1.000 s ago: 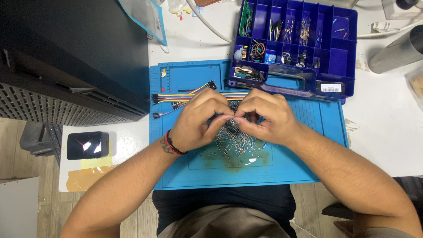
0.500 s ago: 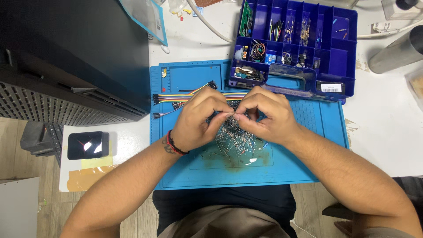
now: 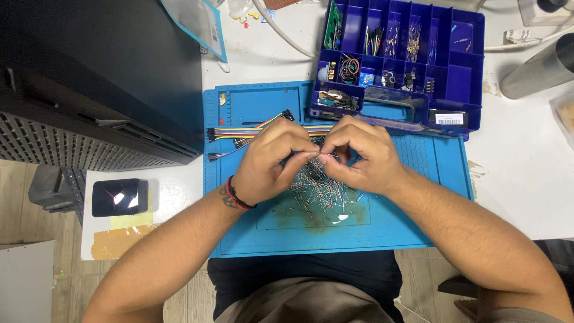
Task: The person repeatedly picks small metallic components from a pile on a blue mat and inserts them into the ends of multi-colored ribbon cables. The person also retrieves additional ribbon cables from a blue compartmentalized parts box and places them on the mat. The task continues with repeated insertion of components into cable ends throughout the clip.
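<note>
Over blue mat (image 3: 418,221), L hand (image 3: 272,161) & R hand (image 3: 359,158) pinch thin wire leads (image 3: 317,188); fingertips hide which.

We saw the scene under bright, even light from overhead. The white bench (image 3: 526,167) was close to washed out, and the blue silicone work mat (image 3: 442,179) showed clear colour. Soft, short shadows lay under the hands (image 3: 323,161). A small glare spot sat on the glossy black square device (image 3: 118,197) at the left, and the grey metal cylinder (image 3: 538,72) carried a pale sheen. The large black case (image 3: 89,78) stayed dark, with little detail. Focus was sharp at the centre; the thin wire leads (image 3: 317,191) blurred together.
</note>
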